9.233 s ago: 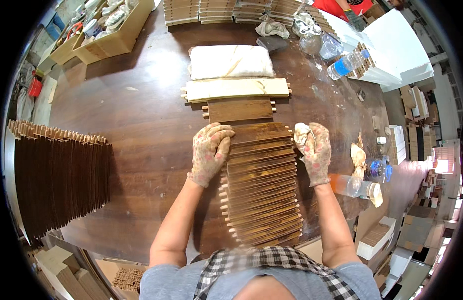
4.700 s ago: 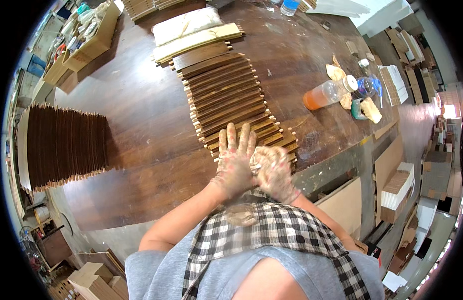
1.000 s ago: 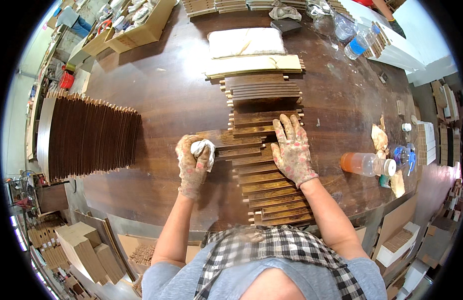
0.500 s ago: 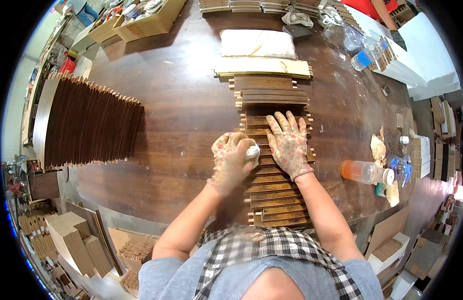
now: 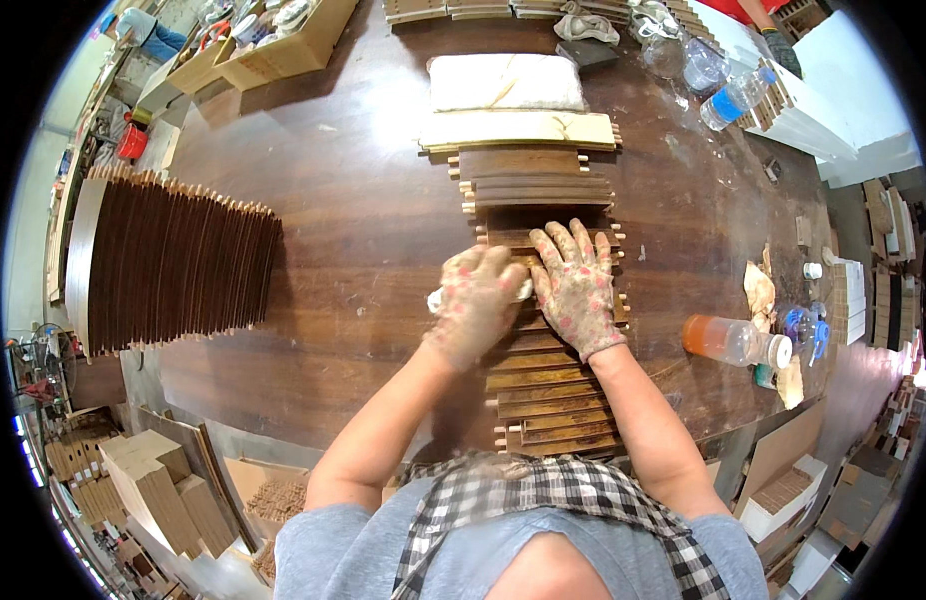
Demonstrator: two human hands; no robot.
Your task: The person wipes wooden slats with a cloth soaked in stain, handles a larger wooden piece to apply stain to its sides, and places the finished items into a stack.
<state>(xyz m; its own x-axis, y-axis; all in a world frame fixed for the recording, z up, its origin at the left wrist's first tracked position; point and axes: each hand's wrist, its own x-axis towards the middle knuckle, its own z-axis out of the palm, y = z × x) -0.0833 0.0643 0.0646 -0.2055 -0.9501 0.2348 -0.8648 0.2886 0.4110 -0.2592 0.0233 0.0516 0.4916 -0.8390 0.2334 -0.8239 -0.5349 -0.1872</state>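
My left hand (image 5: 471,308), in a stained, pink-spotted work glove and slightly blurred, is closed on a white cloth (image 5: 436,301), which pokes out on both sides of the fingers. It is over the left edge of a row of dark wooden slats (image 5: 548,393) with light dowel pegs at their ends. On the same slats, beside the left hand, my gloved right hand (image 5: 577,290) lies flat with its fingers spread. Past the fingertips several slats stand close together (image 5: 543,190). The slats under my palms are partly hidden.
A big stack of pegged dark slats (image 5: 183,265) stands at the left of the brown table (image 5: 363,330). Pale boards (image 5: 518,131) and a white padded bundle (image 5: 507,83) lie ahead. To the right are an orange-liquid bottle (image 5: 723,340) and a water bottle (image 5: 735,100); a cardboard box (image 5: 288,50) sits far left.
My left hand has shifted slightly right and up with the cloth, closer to the right hand. The right hand has kept its place on the slats.
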